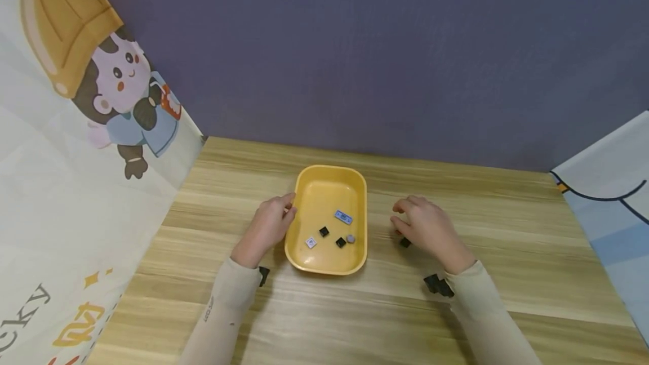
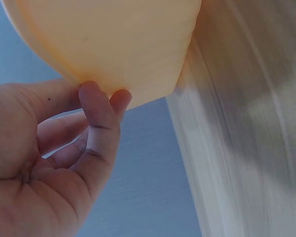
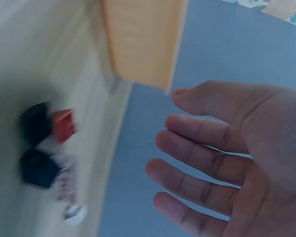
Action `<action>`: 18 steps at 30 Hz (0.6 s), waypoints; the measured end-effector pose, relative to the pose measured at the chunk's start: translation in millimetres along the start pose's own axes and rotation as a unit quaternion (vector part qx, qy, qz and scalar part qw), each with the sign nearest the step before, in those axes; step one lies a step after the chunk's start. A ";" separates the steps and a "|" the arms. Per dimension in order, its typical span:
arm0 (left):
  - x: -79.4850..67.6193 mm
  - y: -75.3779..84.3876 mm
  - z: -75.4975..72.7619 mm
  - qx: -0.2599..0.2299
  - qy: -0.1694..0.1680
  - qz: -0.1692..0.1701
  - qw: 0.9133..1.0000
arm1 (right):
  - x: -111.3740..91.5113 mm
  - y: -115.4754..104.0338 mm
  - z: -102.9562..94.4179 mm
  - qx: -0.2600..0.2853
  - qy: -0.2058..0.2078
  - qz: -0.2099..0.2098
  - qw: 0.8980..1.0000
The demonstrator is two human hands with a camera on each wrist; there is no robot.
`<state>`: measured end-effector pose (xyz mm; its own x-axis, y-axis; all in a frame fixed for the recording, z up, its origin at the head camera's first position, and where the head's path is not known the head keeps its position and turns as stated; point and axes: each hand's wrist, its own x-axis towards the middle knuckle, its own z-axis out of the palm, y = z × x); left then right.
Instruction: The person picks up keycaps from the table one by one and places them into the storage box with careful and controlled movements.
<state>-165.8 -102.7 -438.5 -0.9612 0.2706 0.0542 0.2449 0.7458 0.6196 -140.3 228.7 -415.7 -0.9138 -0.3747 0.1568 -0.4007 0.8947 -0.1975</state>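
A yellow tray [image 1: 329, 266] stands on the table and holds several small toy pieces. Among them are a blue printed bar [image 1: 343, 217], a white square piece [image 1: 311, 243], a black piece [image 1: 324, 231] and a small greyish round piece [image 1: 350, 239]. At the tray's left rim my left hand [image 1: 266, 225] pinches the edge; the left wrist view shows its fingertips against the tray wall [image 2: 133, 44]. My right hand [image 1: 431, 227] hovers right of the tray, fingers loosely bent and apart, holding nothing. A dark piece [image 1: 405, 242] lies beneath it.
More dark pieces [image 1: 438, 285] lie by the right sleeve, and another dark piece [image 1: 263, 276] by the left. Blurred in the right wrist view are a red piece [image 3: 63, 126] and a white round piece [image 3: 75, 214]. A dark blue wall [image 1: 355, 61] rises behind the table.
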 end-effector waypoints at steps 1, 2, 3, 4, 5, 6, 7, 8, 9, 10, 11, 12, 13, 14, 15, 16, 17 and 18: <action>0.0 0.0 0.1 0.001 0.001 0.000 1.000 | -2.6 2.5 2.1 -0.001 -0.003 0.002 1.000; 0.1 0.0 0.2 0.001 0.001 0.000 1.000 | -5.0 5.0 4.4 -0.003 -0.006 0.005 1.000; 0.1 0.0 0.2 0.000 0.001 0.000 1.000 | -7.4 7.4 6.5 -0.003 -0.008 0.007 1.000; 0.2 -0.1 0.2 0.001 0.001 -0.001 1.000 | -9.6 9.3 8.6 -0.003 -0.009 0.010 1.000; 0.2 0.0 0.0 0.001 0.000 -0.002 1.000 | -11.5 10.9 10.7 -0.002 -0.009 0.013 1.000; 0.2 0.0 -0.1 0.000 0.000 -0.003 1.000 | -13.3 12.5 12.9 -0.002 -0.010 0.016 1.000; 0.1 0.0 -0.4 0.000 0.000 -0.005 1.000 | -14.8 14.1 15.4 0.000 -0.011 0.019 1.000; -0.1 0.0 -0.6 -0.001 -0.001 -0.006 1.000 | -16.0 15.4 17.6 0.000 -0.010 0.022 1.000; -0.1 -0.1 -0.6 -0.001 -0.001 -0.007 1.000 | -17.2 16.5 19.8 -0.001 -0.008 0.025 1.000; -0.2 -0.1 -0.7 -0.002 -0.001 -0.008 1.000 | -18.4 17.5 22.1 -0.002 -0.008 0.029 1.000; -0.3 -0.2 -0.6 -0.004 -0.002 -0.008 1.000 | -19.7 18.5 24.3 -0.002 -0.007 0.032 0.999; -0.3 -0.3 -0.4 -0.005 -0.002 -0.007 1.000 | -20.9 19.4 26.2 -0.002 -0.006 0.034 0.999; -0.2 -0.4 -0.1 -0.004 -0.002 -0.008 1.000 | -22.3 19.9 27.9 -0.001 -0.006 0.037 0.999; -0.1 -0.8 0.4 -0.003 -0.001 -0.007 1.000 | -23.7 20.2 29.3 -0.001 -0.007 0.041 0.999; 0.0 -0.9 0.7 -0.001 0.000 -0.005 1.000 | -25.1 20.5 30.6 -0.001 -0.009 0.043 0.999; 0.0 -1.1 1.0 0.000 0.002 -0.003 1.000 | -26.3 20.6 31.8 0.000 -0.010 0.046 0.999; 0.0 -1.3 1.3 0.001 0.005 0.001 1.000 | -27.3 20.9 32.8 0.002 -0.012 0.048 0.999; 0.0 -1.3 1.6 0.003 0.008 0.002 1.000 | -28.2 21.0 33.8 0.002 -0.014 0.050 0.999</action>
<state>-165.9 -102.8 -440.6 -0.9618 0.2647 0.0692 0.2500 0.7476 0.6153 -125.1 249.8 -457.0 -0.9509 -0.2900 0.1082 -0.3072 0.9271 -0.2147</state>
